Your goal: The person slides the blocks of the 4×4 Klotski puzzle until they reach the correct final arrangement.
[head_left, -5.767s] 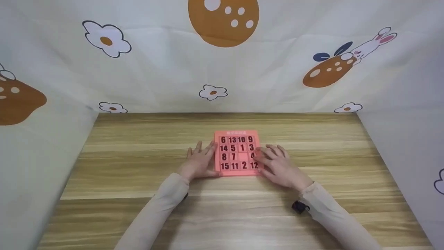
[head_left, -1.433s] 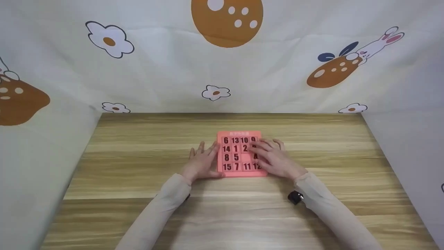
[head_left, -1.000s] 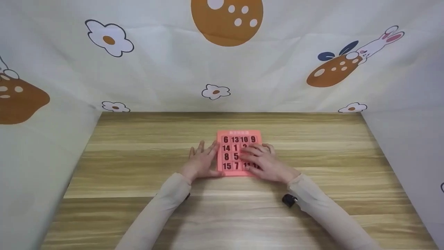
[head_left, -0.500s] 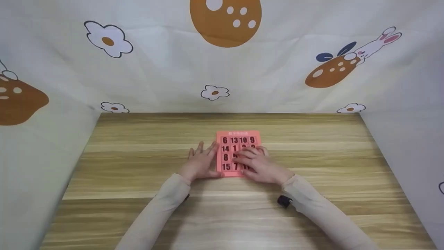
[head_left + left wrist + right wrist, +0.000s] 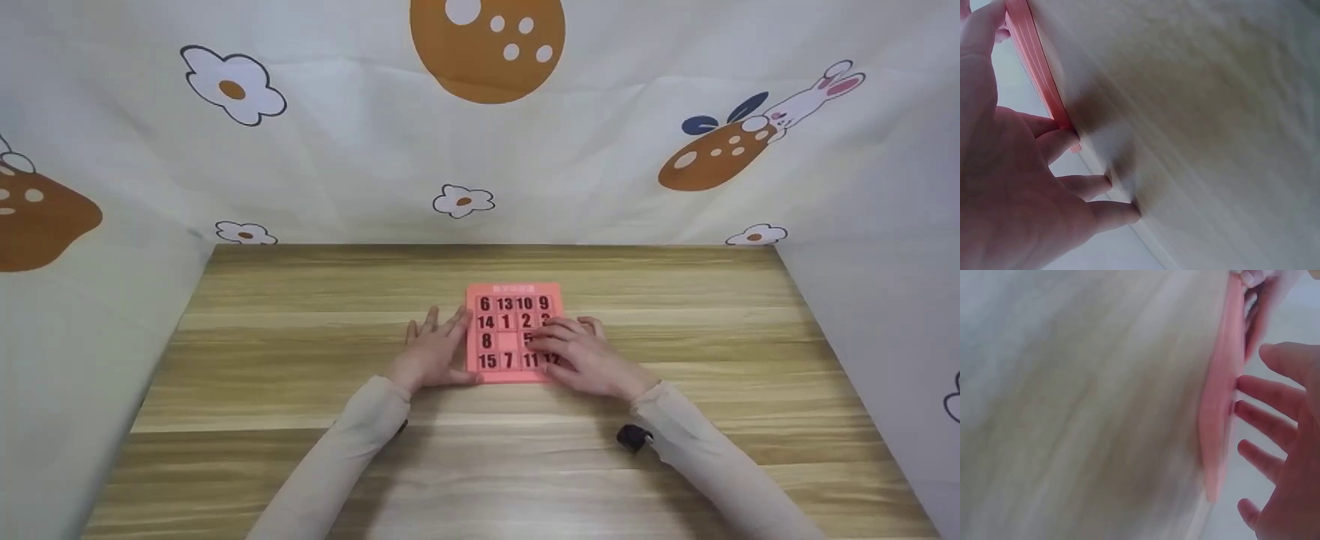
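A pink sliding number puzzle lies flat on the table, its number tiles in rows. In the third row the slot right of the 8 tile is vacant, and the 5 tile sits just past it, partly under fingertips. My left hand is spread along the puzzle's left side, fingers at its edge and thumb at the near corner. From the right, my right hand reaches over the board with its fingertips on or just above the tiles, hiding most of the right column. In the right wrist view two fingertips meet the puzzle's face.
The wood-grain table surrounds the puzzle. A patterned cloth hangs behind it and along both sides. A small black wrist device shows below the right sleeve.
The 5 tile has slid right in the third row, leaving the slot beside the 8. My right hand swept left, then back right. Earlier, the 1, 2, 7 and 11 tiles shifted. My left hand stayed put.
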`<state>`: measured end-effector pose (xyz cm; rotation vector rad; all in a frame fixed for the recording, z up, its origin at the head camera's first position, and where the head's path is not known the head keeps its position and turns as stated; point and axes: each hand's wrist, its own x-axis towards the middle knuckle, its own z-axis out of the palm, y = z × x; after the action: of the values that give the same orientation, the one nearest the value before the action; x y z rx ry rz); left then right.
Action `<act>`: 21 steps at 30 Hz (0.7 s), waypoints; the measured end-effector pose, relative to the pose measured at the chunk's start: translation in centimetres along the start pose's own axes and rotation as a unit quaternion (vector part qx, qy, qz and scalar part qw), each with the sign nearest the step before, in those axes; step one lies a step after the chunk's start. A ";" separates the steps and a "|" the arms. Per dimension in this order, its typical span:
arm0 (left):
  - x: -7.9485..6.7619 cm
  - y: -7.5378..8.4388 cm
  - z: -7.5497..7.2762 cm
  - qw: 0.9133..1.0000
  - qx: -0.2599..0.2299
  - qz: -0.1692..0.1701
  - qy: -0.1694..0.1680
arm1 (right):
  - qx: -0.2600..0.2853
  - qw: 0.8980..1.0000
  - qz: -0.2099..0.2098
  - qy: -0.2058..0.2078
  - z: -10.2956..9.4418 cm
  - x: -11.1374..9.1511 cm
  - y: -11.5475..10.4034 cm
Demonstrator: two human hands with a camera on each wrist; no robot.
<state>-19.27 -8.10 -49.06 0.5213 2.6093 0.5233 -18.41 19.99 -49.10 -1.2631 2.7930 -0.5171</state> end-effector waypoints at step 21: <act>0.1 -0.3 0.1 1.000 0.009 0.001 0.003 | -0.012 0.999 -0.007 -0.034 1.6 2.7 -2.1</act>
<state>-19.37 -8.25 -49.33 0.5284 2.6214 0.5027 -18.46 16.22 -49.69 -1.2818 2.7443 -0.4332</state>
